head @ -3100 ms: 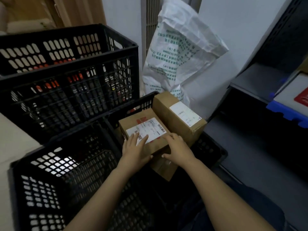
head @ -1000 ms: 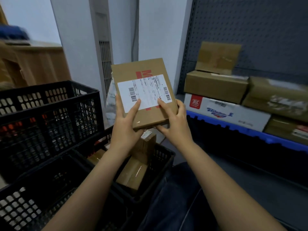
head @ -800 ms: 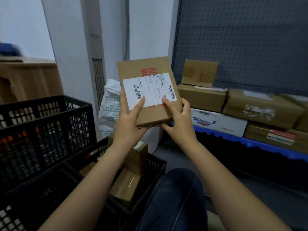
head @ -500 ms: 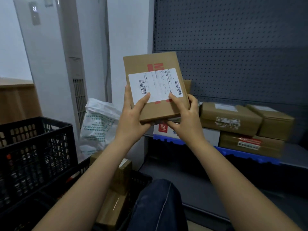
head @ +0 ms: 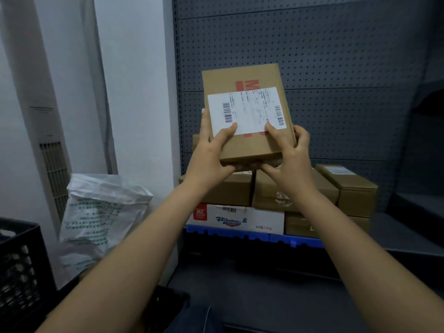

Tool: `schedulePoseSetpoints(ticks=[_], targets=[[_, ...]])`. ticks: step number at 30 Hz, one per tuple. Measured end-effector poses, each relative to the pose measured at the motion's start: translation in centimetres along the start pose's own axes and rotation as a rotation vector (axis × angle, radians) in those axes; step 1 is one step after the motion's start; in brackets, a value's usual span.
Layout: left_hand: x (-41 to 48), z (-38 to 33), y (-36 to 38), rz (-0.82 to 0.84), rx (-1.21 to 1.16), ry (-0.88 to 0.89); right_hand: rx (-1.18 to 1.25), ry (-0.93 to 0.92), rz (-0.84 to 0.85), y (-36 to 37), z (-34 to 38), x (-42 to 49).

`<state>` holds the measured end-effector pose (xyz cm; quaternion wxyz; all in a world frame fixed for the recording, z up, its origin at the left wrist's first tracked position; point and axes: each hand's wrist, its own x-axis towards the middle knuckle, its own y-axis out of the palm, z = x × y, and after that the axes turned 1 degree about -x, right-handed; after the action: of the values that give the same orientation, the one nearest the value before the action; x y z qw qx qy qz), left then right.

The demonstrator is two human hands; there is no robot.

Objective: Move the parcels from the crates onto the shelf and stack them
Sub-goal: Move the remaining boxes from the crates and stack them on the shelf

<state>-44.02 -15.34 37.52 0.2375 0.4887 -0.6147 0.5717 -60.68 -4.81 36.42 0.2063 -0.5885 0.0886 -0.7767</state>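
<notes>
Nearest the camera, both forearms reach up and forward from the bottom of the view, with a black crate (head: 16, 265) at the lower left edge and a white printed bag (head: 96, 219) against the wall beyond it. The left hand (head: 211, 155) and right hand (head: 289, 159) are both closed on one flat cardboard parcel (head: 247, 114), each clamping a lower corner with the thumb on the labelled face and the fingers wrapped under and behind. The parcel is held in the air, tilted so its white label (head: 245, 111) faces the camera, above and in front of the stack. Behind it, brown boxes (head: 353, 188) lie on a white box (head: 240, 218) and another brown one, all resting on a blue tray (head: 252, 236) on the shelf (head: 396, 234), with a grey pegboard (head: 336, 68) at the back. A further box seems to sit on the left of the stack, mostly hidden by the parcel. The step in hand looks like the carry to the shelf, with the set-down not yet made. The next move likely calls for laying the parcel flat, lowering it squarely onto a level part of the top layer, and only then opening both hands, so nothing beneath is nudged.
</notes>
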Motion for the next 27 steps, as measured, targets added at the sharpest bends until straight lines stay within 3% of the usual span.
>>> schedulePoseSetpoints(ticks=[16,27], targets=[[9.8,5.3,12.1,0.163,-0.155,-0.043,-0.039,0.189,0.057,4.1,-12.5,7.0],[10.6,8.9,17.9,0.233,-0.19,-0.098,-0.11,0.321,0.16,7.2,-16.6,8.0]])
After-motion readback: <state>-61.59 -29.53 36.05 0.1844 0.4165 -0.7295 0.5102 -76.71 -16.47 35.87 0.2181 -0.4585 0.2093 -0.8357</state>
